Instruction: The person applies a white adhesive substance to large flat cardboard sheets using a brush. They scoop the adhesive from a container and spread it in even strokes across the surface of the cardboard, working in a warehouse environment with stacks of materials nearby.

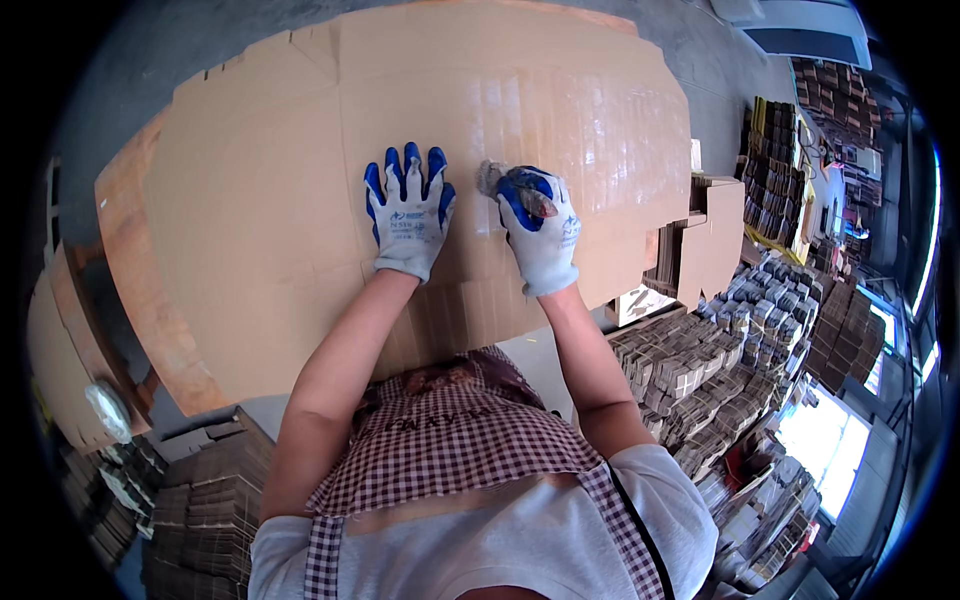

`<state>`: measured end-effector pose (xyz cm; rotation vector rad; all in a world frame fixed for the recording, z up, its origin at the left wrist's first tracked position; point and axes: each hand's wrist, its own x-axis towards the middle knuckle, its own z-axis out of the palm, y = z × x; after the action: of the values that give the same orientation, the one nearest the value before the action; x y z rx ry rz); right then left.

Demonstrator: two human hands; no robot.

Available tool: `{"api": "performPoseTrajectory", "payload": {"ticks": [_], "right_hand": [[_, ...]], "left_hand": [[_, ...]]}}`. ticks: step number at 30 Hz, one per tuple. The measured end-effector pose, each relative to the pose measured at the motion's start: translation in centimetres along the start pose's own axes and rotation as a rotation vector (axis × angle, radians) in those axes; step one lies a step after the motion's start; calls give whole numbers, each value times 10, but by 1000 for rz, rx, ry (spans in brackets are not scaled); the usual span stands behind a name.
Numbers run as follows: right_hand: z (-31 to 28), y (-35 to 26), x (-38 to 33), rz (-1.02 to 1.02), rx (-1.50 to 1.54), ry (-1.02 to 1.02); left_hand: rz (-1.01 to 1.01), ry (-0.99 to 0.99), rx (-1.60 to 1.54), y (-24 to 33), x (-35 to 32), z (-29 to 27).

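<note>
Several stacks of flattened brown cartons (205,510) stand at the far left, folded flat, so I count no contents in them. Next to them I see the wooden rim of the counter (130,240), showing from under a large cardboard sheet (260,190), which covers nearly all of it. On the sheet, just left of its middle, the left hand (410,215) lies palm down, its fingers spread and grasping nothing. I would keep that palm flat and weighted, so the sheet cannot slide or buckle. Just right of it, a grey wad (489,178) touches the sheet, with the fingers of the right hand (541,225) curled tightly about it; its material I cannot make out. I judge even, overlapping strokes best, pressing lightly over the glossy patch (600,130) beyond so the board does not dent. Past the sheet's right edge, I find a pale box (640,303) whose contents I cannot tell, then bundled cartons (675,350), also flat.
</note>
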<state>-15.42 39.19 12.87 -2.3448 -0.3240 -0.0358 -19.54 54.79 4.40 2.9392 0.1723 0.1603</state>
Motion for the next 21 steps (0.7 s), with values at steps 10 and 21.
{"api": "performPoseTrajectory", "payload": {"ticks": [10, 21], "right_hand": [[6, 8, 31, -39, 22, -9], [18, 6, 67, -58, -41, 25]], "left_hand": [[-1, -41, -9, 0, 2, -3], [0, -75, -9, -2, 1, 1]]}}
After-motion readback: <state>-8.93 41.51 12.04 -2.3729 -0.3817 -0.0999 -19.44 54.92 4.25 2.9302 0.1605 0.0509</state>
